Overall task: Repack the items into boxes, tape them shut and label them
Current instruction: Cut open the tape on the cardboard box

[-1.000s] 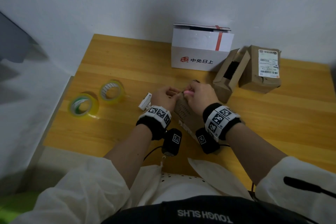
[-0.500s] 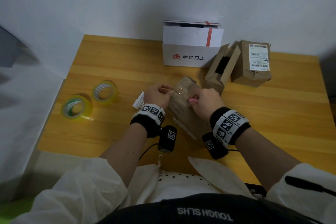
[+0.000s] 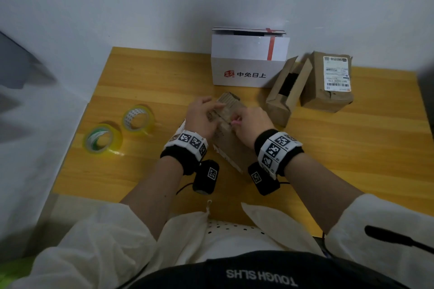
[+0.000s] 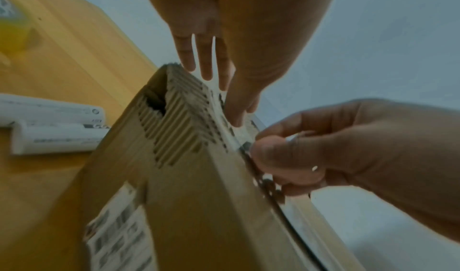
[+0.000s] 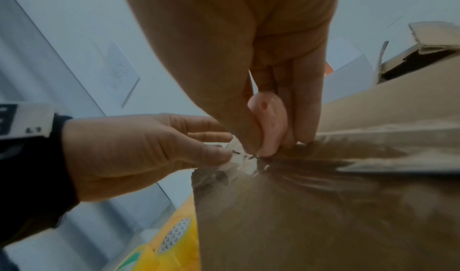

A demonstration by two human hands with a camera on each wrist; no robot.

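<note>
Pinching the pink cutter (image 5: 270, 125), your right hand (image 3: 252, 125) works along the brown box (image 3: 231, 145) seam's long axis while your left hand (image 3: 202, 117) pinches the loosened tape (image 5: 234, 157) just beside it.

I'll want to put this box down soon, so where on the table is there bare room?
Bare wood on the table right of the right hand, below the labelled box; also behind the tape rolls, left of the white box. Crowded: far right corner, and around both hands.
</note>
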